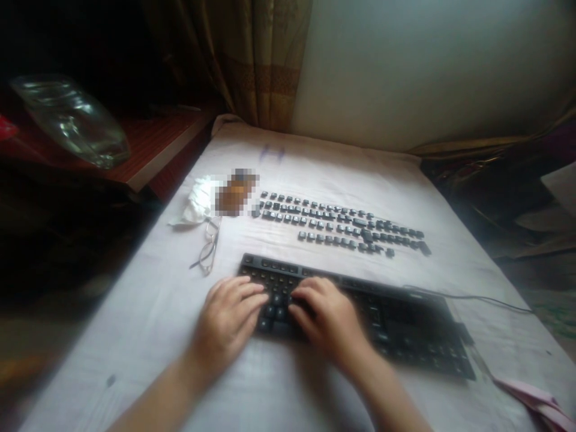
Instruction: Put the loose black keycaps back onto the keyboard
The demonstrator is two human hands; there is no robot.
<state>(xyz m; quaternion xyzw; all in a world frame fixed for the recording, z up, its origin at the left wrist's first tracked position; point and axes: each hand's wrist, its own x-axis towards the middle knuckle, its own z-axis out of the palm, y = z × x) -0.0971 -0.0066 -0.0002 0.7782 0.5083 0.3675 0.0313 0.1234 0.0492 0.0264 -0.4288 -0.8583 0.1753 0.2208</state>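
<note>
A black computer keyboard (405, 327) lies slightly askew on the cloth, with many of its keycaps off and a few larger caps in place at lower left. My left hand (231, 315) rests at its left end, fingers stretched over the keys. Over the left-middle part is my right hand (330, 318), its fingers bent and apart from the thumb; I see nothing between them. Beyond the keyboard, loose black keycaps (315, 225) are laid out in several rows. Blur hides the exact finger contacts.
Eyeglasses (207, 255), a crumpled white cloth or tissue (198, 201) and a pixelated brown item (236, 192) sit at left. A cable (486, 298) runs off right. Pink cloth (533, 396) lies lower right. A glass jar (76, 123) stands on a wooden surface (166, 144).
</note>
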